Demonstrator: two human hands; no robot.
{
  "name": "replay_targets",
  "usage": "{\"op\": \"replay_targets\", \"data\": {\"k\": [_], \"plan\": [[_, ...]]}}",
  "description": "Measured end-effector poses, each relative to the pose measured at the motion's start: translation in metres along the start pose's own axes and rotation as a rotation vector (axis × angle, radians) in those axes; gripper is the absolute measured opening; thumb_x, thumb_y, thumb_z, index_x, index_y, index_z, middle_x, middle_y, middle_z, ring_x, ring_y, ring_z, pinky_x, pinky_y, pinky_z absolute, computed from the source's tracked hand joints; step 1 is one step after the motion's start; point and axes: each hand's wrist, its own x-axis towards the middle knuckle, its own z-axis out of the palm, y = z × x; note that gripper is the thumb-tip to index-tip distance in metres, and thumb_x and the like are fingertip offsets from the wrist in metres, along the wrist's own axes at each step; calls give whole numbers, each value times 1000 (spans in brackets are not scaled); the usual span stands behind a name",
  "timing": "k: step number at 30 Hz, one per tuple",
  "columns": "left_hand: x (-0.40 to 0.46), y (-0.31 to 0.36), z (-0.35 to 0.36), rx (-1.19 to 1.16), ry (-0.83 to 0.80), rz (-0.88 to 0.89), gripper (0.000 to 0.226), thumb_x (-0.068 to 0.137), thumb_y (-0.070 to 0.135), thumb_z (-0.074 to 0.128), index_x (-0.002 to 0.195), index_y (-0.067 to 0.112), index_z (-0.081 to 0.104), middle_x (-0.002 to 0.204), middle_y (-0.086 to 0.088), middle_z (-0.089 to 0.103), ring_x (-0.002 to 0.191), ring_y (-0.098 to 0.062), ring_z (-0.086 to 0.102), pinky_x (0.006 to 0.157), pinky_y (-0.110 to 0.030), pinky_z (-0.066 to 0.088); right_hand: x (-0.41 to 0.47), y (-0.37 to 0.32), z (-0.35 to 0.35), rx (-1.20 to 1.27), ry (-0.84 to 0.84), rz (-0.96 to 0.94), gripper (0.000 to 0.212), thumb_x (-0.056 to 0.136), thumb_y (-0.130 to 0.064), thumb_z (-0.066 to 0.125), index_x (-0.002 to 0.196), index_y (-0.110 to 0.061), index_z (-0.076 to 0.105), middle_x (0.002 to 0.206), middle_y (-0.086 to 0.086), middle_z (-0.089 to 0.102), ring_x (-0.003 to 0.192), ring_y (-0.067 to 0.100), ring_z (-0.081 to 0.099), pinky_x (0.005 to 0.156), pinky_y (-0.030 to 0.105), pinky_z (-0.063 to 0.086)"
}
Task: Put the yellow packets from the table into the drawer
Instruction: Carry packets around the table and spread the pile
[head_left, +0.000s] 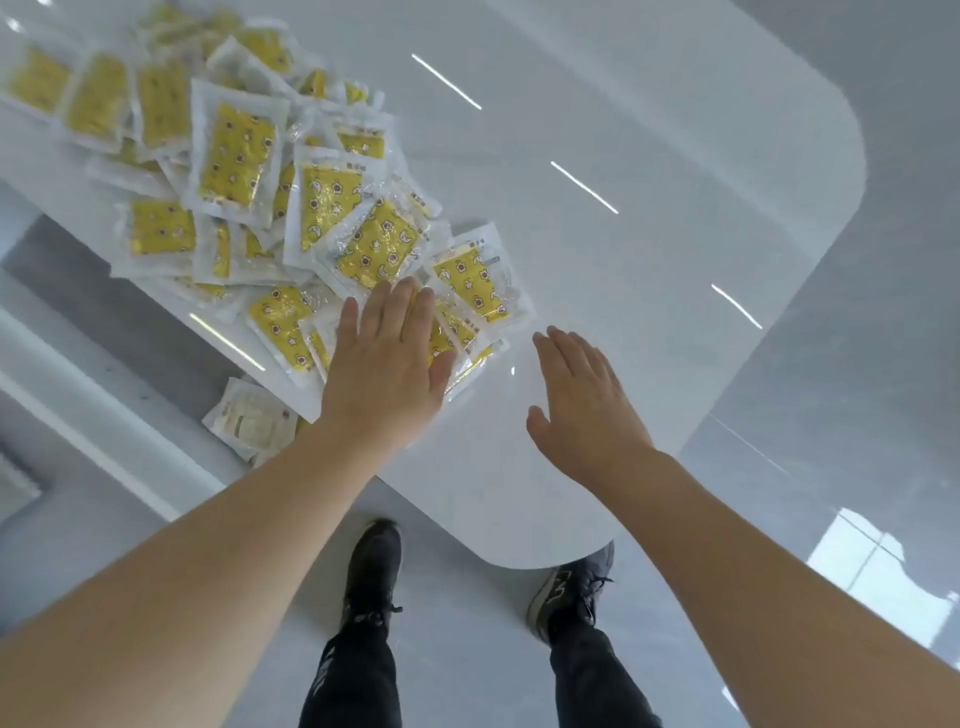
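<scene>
A heap of yellow packets (234, 156) in clear wrappers covers the left part of a glossy white table (649, 208). My left hand (387, 358) lies flat with straight fingers over the packets at the near end of the heap. One yellow packet (475, 283) sits just beyond its fingertips. My right hand (582, 400) hovers flat and open above bare tabletop, to the right of the heap, holding nothing. No drawer can be picked out with certainty.
A pale packet (252, 423) lies below the table's left edge on a lower white surface (104, 410). The table's rounded corner (519, 561) is close to my two dark shoes (371, 577) on the shiny grey floor (857, 467).
</scene>
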Motion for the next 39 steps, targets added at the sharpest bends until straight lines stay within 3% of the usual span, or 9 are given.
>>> {"op": "replay_targets", "data": {"k": [12, 17, 22, 29, 39], "plan": [[20, 34, 11, -156, 99, -315, 63, 95, 45, 38, 144, 5, 36, 148, -17, 39, 140, -36, 32, 113, -57, 26, 70, 26, -26, -93, 0, -302, 70, 91, -17, 53, 152, -8, 20, 159, 10, 18, 148, 26, 12, 121, 37, 5], [20, 49, 15, -186, 78, -436, 65, 97, 46, 28, 146, 4, 34, 152, -16, 35, 143, -36, 27, 116, -55, 22, 98, 38, -40, -174, -45, -433, 69, 90, -17, 56, 150, -6, 25, 158, 12, 23, 147, 29, 16, 121, 39, 8], [33, 74, 9, -216, 129, -644, 62, 98, 42, 34, 145, 3, 37, 151, -17, 36, 142, -36, 28, 116, -55, 21, 128, 57, -62, -269, -127, -597, 69, 93, -20, 51, 152, -9, 18, 160, 8, 16, 148, 26, 10, 121, 36, 2], [46, 110, 9, -303, 206, -913, 63, 98, 43, 35, 146, 3, 36, 152, -17, 35, 143, -35, 26, 117, -54, 19, 166, 74, -93, -406, -201, -807, 69, 91, -19, 53, 151, -6, 23, 158, 12, 22, 147, 28, 16, 121, 39, 6], [64, 176, 14, -348, 166, -1242, 65, 97, 44, 36, 149, 4, 33, 155, -16, 31, 145, -35, 25, 116, -55, 22, 204, 81, -109, -551, -318, -1083, 69, 90, -23, 53, 151, -6, 25, 157, 11, 24, 146, 28, 19, 121, 40, 10]]}}
